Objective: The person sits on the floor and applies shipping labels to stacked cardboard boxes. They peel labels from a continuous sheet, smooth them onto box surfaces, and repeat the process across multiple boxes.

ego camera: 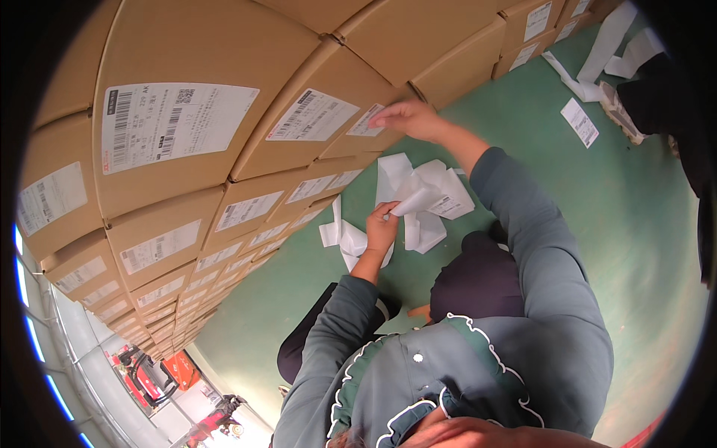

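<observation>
My right hand point(408, 119) reaches to the stacked cardboard cartons, its extended fingers against a white printed label point(365, 122) on a low carton's side. They cover part of that label. Pinched in my left hand point(383, 228) is the end of a white label strip point(419, 196), which curls down onto the green floor. Part of the strip, in a loose heap below, still bears a printed label point(450, 205). Just above my right hand's label, a larger carton carries another white label point(313, 116).
A wall of cartons point(162, 39), most of them labelled, rises along the left. A loose label point(580, 123) lies on the floor point(560, 224) at the right, near another person's shoe point(622, 115) and more paper strips point(608, 45). Red equipment point(144, 381) stands at the lower left.
</observation>
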The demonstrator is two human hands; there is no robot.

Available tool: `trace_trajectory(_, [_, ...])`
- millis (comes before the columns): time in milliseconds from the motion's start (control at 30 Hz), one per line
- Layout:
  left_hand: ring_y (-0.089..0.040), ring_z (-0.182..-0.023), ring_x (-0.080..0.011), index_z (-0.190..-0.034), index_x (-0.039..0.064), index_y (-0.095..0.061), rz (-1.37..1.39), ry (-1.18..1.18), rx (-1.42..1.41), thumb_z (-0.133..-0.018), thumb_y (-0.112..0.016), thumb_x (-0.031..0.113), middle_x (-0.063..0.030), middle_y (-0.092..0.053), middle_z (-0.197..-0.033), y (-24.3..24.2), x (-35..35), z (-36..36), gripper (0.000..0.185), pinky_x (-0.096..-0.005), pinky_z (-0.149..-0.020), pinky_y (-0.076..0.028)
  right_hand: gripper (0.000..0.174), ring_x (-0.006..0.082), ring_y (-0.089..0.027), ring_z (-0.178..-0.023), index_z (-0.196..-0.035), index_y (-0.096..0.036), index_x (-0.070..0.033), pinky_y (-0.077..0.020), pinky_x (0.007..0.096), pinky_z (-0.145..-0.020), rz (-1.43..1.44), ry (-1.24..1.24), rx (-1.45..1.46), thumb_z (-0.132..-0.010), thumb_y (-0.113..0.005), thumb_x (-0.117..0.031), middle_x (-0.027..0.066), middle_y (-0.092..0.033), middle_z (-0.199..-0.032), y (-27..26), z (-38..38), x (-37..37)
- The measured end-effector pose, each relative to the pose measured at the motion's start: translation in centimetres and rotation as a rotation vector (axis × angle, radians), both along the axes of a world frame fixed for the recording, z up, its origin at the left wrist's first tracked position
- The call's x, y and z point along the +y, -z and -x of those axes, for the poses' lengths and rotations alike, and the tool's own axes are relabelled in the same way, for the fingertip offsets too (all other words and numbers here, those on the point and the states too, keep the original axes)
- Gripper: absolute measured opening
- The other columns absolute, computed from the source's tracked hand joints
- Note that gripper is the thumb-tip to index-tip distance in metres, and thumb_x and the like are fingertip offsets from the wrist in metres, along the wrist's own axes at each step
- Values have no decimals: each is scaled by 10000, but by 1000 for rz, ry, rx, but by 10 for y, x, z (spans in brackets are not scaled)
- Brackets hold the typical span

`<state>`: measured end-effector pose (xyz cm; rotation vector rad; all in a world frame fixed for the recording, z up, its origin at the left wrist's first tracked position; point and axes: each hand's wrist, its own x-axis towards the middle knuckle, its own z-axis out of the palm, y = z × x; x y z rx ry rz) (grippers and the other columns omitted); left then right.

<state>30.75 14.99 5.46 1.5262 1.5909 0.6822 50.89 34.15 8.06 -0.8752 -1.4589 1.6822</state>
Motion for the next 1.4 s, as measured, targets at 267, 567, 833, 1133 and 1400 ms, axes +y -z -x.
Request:
trace_trajectory(267, [-559,-835,-83,-1041,1,-598,39,-339,-248,-901,-530,71,-30,-626,-917,-30,8,14,171,-222,-761,-452,453,197,-571,-1033,-1133,-604,-51,-429,325,-895,365,-86,-45,-855,-604,-410,120,-625,-1105,75,12,-54])
trace_trajectory(567, [-589,-887,-136,-1078,-15,-558,180,-505,-527,-923,-483,66,-77,-619,-1007,-31,48,14,190,-263,-831,-466,415,186,-588,-966,-1089,-601,-5,-444,303,-857,340,-603,-39,-799,-691,-289,101,-650,-1032,30,-49,-172])
trace_trajectory(833, [-488,-1180,-202,-1273,-6,-467,89,-108,-306,-936,-463,99,-133,-544,-1236,-62,51,1,353,-294,-988,-350,487,169,-560,-1030,-1203,-500,-19,-433,325,-910,383,-449,73,-810,-681,-242,83,-605,-1131,-17,-94,-168])
trace_trajectory(1133, [-562,-966,-116,-1136,-17,-570,396,-10,-520,-871,-605,71,-78,-614,-1090,-82,35,-60,281,-257,-860,-439,459,185,-599,-956,-1186,-511,-40,-462,319,-843,362,-39,137,-800,-681,-222,88,-633,-1043,0,-56,-176])
trace_trajectory(1400, [-571,-859,-96,-1029,-15,-631,255,25,-339,-877,-615,98,-32,-645,-927,-75,34,-63,190,-242,-805,-453,276,80,-571,-818,-1042,-594,-28,-458,234,-720,188,304,58,-834,-660,-197,18,-635,-895,-1,-63,-152])
